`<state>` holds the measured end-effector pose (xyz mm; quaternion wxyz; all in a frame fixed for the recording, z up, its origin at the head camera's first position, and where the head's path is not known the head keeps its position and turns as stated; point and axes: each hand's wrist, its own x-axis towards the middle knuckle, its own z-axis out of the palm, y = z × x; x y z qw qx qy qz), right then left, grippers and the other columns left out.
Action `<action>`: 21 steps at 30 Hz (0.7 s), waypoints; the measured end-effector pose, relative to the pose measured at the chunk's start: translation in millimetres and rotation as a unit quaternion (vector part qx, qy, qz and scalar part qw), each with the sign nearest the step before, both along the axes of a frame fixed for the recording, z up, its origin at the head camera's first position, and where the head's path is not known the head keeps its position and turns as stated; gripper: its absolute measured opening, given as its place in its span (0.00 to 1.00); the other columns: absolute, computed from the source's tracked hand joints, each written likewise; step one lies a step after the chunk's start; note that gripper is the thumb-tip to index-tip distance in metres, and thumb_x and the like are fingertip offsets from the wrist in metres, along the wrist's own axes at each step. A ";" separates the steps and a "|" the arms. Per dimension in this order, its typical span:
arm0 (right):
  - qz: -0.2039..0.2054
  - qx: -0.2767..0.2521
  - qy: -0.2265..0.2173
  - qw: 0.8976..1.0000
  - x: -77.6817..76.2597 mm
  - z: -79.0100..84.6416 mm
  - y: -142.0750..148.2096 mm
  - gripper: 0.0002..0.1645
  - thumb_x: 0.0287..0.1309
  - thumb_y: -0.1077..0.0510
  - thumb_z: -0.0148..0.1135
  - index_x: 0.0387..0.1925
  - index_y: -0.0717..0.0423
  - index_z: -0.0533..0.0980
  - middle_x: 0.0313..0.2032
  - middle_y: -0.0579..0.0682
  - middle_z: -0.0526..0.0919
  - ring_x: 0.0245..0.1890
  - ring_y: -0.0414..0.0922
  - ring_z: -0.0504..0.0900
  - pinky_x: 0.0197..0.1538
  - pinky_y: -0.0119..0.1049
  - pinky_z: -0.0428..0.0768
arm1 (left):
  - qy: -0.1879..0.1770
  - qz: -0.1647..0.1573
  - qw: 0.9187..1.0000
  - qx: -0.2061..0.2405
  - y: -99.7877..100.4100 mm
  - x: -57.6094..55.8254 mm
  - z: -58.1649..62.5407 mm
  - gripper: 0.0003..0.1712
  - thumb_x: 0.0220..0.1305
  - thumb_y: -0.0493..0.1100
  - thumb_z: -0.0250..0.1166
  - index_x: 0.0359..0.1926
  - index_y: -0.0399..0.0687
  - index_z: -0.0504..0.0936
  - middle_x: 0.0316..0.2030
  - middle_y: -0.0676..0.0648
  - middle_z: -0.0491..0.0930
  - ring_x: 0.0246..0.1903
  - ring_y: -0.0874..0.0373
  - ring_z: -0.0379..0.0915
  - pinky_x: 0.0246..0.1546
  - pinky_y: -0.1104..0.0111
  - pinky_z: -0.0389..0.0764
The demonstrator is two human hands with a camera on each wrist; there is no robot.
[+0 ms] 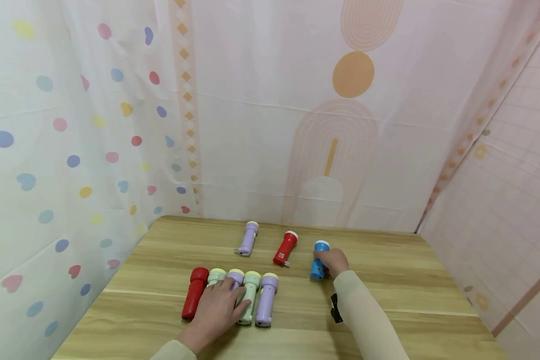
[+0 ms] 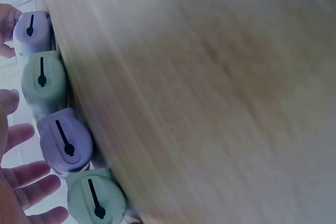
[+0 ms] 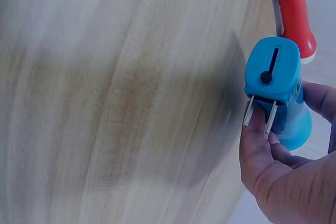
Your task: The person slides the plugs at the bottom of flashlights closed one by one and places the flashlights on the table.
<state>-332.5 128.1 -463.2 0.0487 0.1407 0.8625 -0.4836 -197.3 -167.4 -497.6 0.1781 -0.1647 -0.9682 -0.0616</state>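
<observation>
My right hand (image 1: pixel 335 261) grips a blue flashlight (image 1: pixel 317 269) by its body at the right of the table. In the right wrist view, two metal plug prongs (image 3: pixel 270 116) stick out at the flashlight's tail (image 3: pixel 268 69), thumb and fingers on either side of it. My left hand (image 1: pixel 218 306) lies spread over the middle of a row of flashlights, partly hiding them. That row runs from a red one (image 1: pixel 193 295) through pale green (image 1: pixel 250 295) and purple ones to a purple one (image 1: pixel 265 302) at the right end. In the left wrist view, the fingers (image 2: pixel 37 190) are apart beside the flashlights.
Behind the row, a purple flashlight (image 1: pixel 249 239) and a red flashlight (image 1: pixel 285 248) lie on the wooden table (image 1: pixel 387 295), each with prongs showing. Patterned curtains (image 1: pixel 252 125) hang along the table's back and sides. A black band (image 1: pixel 335 308) is at my right wrist.
</observation>
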 end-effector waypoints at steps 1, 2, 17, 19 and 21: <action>0.000 -0.005 -0.001 1.000 0.9 0.5 -0.5 0.27 0.55 0.56 0.64 0.47 0.76 0.71 0.38 0.63 0.78 0.34 0.51 0.78 0.33 0.39 0.79 | 0.011 -0.002 1.000 0.002 0.7 -0.3 0.1 0.19 0.62 0.59 0.67 0.45 0.52 0.86 0.41 0.46 0.78 0.39 0.48 0.76 0.37 0.52 0.78; 0.000 -0.011 -0.001 1.000 1.8 0.8 -1.1 0.27 0.55 0.57 0.64 0.48 0.76 0.71 0.38 0.64 0.78 0.34 0.52 0.78 0.33 0.40 0.79 | 0.022 -0.005 1.000 0.005 1.4 -0.6 0.0 0.19 0.62 0.59 0.67 0.44 0.52 0.87 0.41 0.46 0.78 0.39 0.48 0.76 0.36 0.52 0.78; -0.006 -0.039 -0.021 0.999 14.5 6.5 -13.6 0.29 0.58 0.56 0.65 0.51 0.75 0.70 0.43 0.64 0.78 0.39 0.53 0.77 0.43 0.44 0.79 | 0.027 -0.010 0.999 0.018 11.6 -4.8 10.0 0.19 0.62 0.56 0.68 0.47 0.50 0.87 0.47 0.42 0.80 0.46 0.44 0.77 0.42 0.48 0.79; -0.007 -0.046 -0.022 0.999 14.8 5.0 -13.6 0.30 0.58 0.56 0.65 0.53 0.75 0.69 0.43 0.64 0.78 0.40 0.53 0.77 0.44 0.45 0.79 | 0.025 -0.011 1.000 0.016 12.8 -5.0 10.8 0.19 0.62 0.56 0.68 0.47 0.50 0.87 0.46 0.42 0.80 0.46 0.45 0.76 0.42 0.49 0.79; -0.008 -0.054 -0.022 0.998 15.9 4.0 -14.0 0.31 0.58 0.56 0.66 0.54 0.76 0.68 0.44 0.64 0.78 0.40 0.53 0.77 0.44 0.45 0.79 | 0.024 -0.013 1.000 0.015 13.9 -5.0 11.4 0.19 0.62 0.57 0.68 0.47 0.50 0.87 0.46 0.42 0.80 0.46 0.45 0.76 0.41 0.49 0.79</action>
